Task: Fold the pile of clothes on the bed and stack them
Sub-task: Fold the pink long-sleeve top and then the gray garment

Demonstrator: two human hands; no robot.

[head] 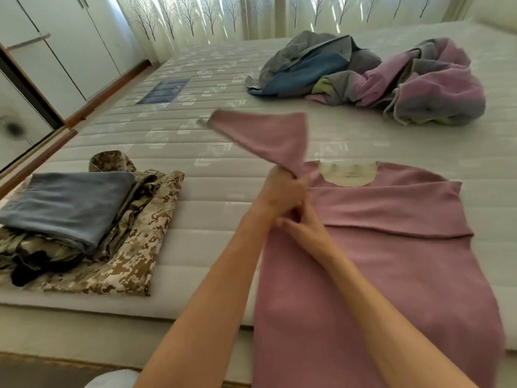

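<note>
The left hand (282, 191) is gripping the pink top's (391, 247) sleeve; the right hand (305, 225) is pinching its edge. Two folded garments (84, 219) are lying stacked at nine o'clock, and a pile (363, 77) is waiting at one o'clock.

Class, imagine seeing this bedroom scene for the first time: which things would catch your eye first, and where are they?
The pink top spread at the mattress's near edge, with the left hand gripping its raised sleeve and the right hand beside it. At left lies a folded stack; far right, an unfolded pile.
</note>
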